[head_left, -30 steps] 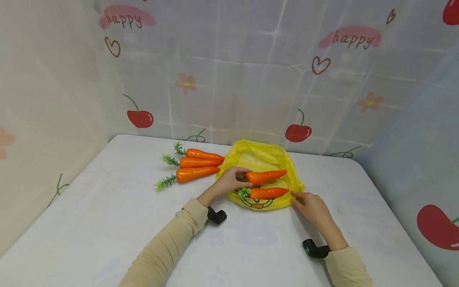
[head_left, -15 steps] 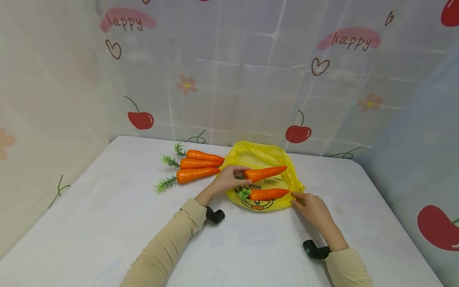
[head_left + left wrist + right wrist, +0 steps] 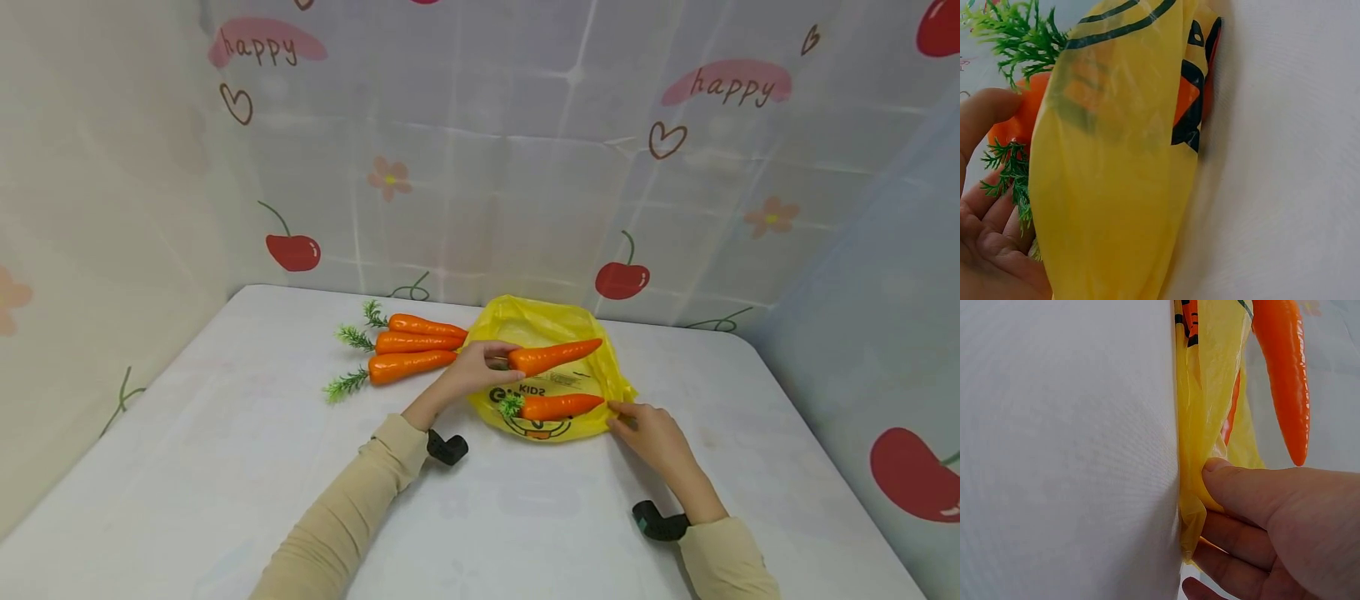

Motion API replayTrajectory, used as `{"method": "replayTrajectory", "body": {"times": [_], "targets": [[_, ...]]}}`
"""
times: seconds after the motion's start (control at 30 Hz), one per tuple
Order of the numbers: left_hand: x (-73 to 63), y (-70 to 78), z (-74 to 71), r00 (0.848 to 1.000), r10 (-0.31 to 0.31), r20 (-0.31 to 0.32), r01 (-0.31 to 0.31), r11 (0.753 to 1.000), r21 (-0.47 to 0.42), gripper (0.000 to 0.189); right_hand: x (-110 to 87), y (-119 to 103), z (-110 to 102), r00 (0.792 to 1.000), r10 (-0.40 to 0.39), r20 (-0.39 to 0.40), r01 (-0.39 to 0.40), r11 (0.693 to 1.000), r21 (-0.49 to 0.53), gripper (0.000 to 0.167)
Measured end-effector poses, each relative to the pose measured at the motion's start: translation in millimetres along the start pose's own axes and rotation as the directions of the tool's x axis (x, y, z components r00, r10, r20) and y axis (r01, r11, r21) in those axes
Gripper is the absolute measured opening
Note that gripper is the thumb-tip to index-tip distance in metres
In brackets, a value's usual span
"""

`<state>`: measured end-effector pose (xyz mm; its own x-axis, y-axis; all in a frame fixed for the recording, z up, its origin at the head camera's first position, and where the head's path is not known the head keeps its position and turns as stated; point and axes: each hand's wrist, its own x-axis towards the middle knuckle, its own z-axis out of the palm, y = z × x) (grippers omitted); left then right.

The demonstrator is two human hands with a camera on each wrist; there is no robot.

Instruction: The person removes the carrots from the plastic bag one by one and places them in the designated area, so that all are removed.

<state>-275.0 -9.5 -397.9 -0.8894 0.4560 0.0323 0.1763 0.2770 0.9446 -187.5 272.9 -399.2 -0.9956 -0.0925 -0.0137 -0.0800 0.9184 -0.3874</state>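
My left hand (image 3: pixel 474 372) grips an orange carrot (image 3: pixel 557 357) at its thick, leafy end, its tip pointing right over the yellow plastic bag (image 3: pixel 517 310). Its green leaves (image 3: pixel 1013 178) hang by the palm in the left wrist view. Nearer to me, a second carrot (image 3: pixel 561 407) lies along the bag's printed front part, leaves to the left. My right hand (image 3: pixel 651 435) pinches the bag's right edge between thumb and fingers; the right wrist view shows the thumb (image 3: pixel 1225 481) on the yellow film. There the held carrot's tip stands apart from that hand.
Left of the bag, three more carrots lie side by side: a far one (image 3: pixel 426 324), a middle one (image 3: pixel 417 342) and a near one (image 3: pixel 408 367). Their tips reach the bag's left edge. Patterned cloth (image 3: pixel 480 167) rises behind the white table (image 3: pixel 525 525).
My left hand has raised its carrot a little, farther from the second carrot, uncovering more of the bag's print. My right hand stays at the bag's edge.
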Motion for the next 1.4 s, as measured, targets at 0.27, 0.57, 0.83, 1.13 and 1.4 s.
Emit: {"method": "replayTrajectory", "body": {"times": [0.27, 0.57, 0.83, 1.13, 1.4], "targets": [[-5.7, 10.5, -4.1, 1.0, 0.001, 0.002, -0.001, 0.999, -0.034, 0.052, -0.1, 0, 0, 1.0, 0.008, 0.006, -0.008, 1.0, 0.006, 0.038], [-13.4, 23.4, -16.2, 0.998, 0.045, -0.041, -0.048, 0.997, -0.061, 0.052, 1.9, 2, 1, 1.0, 0.014, 0.006, -0.014, 1.0, 0.006, 0.039], [-20.7, 37.6, -25.1, 0.995, 0.059, -0.078, -0.066, 0.994, -0.084, 0.052, 2.6, 4, 1, 1.0, 0.013, 0.005, -0.013, 1.0, 0.008, 0.039], [-28.6, 37.4, -33.8, 0.994, 0.053, -0.093, -0.061, 0.995, -0.08, 0.053, 2.5, 4, 3, 1.0, 0.003, 0.007, -0.003, 1.0, 0.015, 0.039], [-36.9, 24.3, -47.9, 0.996, 0.048, -0.081, -0.054, 0.996, -0.073, 0.054, 2.1, 5, 2, 0.999, -0.02, -0.025, 0.021, 1.0, 0.015, 0.04]]}}
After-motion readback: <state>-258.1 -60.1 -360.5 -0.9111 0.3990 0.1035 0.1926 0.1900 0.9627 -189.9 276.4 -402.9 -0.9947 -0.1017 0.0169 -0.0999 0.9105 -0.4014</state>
